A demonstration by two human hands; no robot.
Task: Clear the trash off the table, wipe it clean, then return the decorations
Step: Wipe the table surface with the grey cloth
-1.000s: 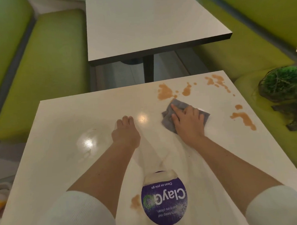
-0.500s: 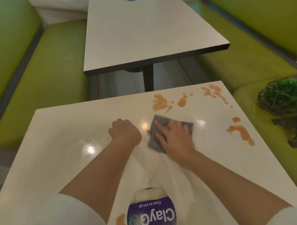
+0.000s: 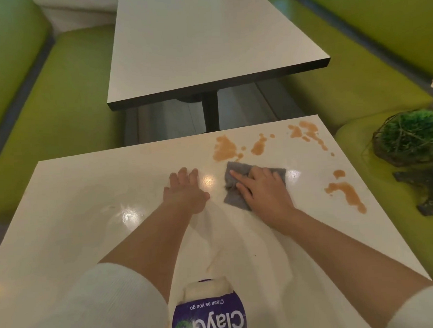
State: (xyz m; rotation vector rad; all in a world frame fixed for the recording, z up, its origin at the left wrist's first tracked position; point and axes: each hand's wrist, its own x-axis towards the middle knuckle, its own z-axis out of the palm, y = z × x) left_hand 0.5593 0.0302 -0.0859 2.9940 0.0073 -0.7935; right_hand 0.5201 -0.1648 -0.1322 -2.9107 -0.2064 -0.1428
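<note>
Step in hand: wiping, far half of tabletop [image 3: 64, 220].

Grey cloth [image 3: 233, 200]: lying flat and partly bunched on tabletop, just short of the nearest orange spill patch [image 3: 226, 148]. Pressed down by right hand [image 3: 263, 189], fingers straight and spread across it, palm on top; no pinch, no curl.

Left hand [image 3: 186, 190]: flat on bare tabletop just beside cloth, fingers extended, holding nothing, serving as brace.

Spill: second patch [image 3: 259, 146] beside the first; scatter [image 3: 306, 132] at far right corner; long streak [image 3: 348, 194] near right edge; small smear beside round purple sticker [image 3: 209, 318] at near edge.

Decoration: green moss ball in wire frame [image 3: 408, 138], off tabletop, on green bench seat [image 3: 358, 137] to the right, dark piece [image 3: 427, 187] just beside it.

Method advised: keep palm weight even; push cloth away over the nearest patch, then draw inward, so liquid gathers rather than spreads. Work corner scatter and right-edge streak toward centre, never over the edge onto seat. Refold to a clean face once soaked. Finish with near smear by sticker.

Progress, judged: no trash seen on tabletop; wiping partly done; decoration not yet returned.
</note>
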